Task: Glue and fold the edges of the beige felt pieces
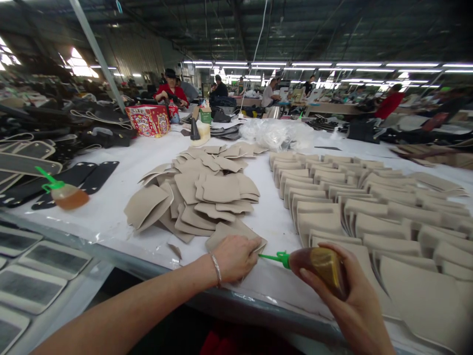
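Note:
My right hand (351, 291) is wrapped round a squeeze bottle (320, 266) of amber liquid, tipped on its side. Its green nozzle (275, 256) points left, with the tip close to the edge of a beige leather-like piece (234, 229). My left hand (234, 259) is closed at the near edge of that piece, which lies on the white tabletop (170, 254); part of its fingers is hidden. Just beyond sits a loose heap of similar beige pieces (218, 190). On the right, folded beige pieces (321, 217) stand in several overlapping rows.
A second glue-type bottle (70, 196) with a green nozzle leans at the left beside black strips (98, 177). Farther back are a red patterned box (150, 121), a dark cone (194, 129) and crumpled clear plastic (277, 133). Panels (51, 259) lie below the table's left edge. Co-workers sit in the background.

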The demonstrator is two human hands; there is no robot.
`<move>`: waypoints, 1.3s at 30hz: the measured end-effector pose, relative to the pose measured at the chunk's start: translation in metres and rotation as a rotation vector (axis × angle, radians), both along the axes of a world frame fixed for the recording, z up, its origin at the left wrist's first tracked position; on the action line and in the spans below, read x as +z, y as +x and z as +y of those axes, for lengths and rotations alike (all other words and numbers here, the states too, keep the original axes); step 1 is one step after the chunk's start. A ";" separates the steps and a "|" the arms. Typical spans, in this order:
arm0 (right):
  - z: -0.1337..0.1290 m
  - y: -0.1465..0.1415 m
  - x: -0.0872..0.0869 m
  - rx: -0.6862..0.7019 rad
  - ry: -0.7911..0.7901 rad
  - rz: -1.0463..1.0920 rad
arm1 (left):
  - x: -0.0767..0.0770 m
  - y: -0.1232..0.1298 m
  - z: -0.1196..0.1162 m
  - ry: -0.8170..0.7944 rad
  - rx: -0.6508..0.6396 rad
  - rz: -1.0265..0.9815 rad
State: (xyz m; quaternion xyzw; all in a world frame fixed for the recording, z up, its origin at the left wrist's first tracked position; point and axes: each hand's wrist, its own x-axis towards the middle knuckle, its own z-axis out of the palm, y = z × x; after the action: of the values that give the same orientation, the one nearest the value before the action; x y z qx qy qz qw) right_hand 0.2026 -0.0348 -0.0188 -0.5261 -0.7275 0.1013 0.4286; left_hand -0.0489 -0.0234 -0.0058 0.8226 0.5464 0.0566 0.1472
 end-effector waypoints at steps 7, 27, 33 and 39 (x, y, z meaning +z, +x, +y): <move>-0.006 -0.010 0.005 -0.019 -0.060 0.098 | 0.000 -0.001 -0.001 -0.021 0.001 -0.001; -0.034 -0.016 -0.001 0.013 -0.218 0.243 | 0.002 -0.004 -0.007 -0.076 0.042 -0.054; -0.041 -0.021 0.000 0.022 -0.294 0.284 | 0.003 -0.003 -0.008 -0.078 0.041 -0.066; -0.041 -0.017 -0.008 0.026 -0.296 0.269 | 0.002 -0.004 -0.009 -0.090 0.045 -0.051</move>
State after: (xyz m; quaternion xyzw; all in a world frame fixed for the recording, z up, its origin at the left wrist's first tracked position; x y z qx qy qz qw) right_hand 0.1859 -0.0756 -0.0267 -0.5556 -0.6476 0.2821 0.4385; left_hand -0.0529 -0.0325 -0.0036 0.8010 0.5626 0.0561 0.1966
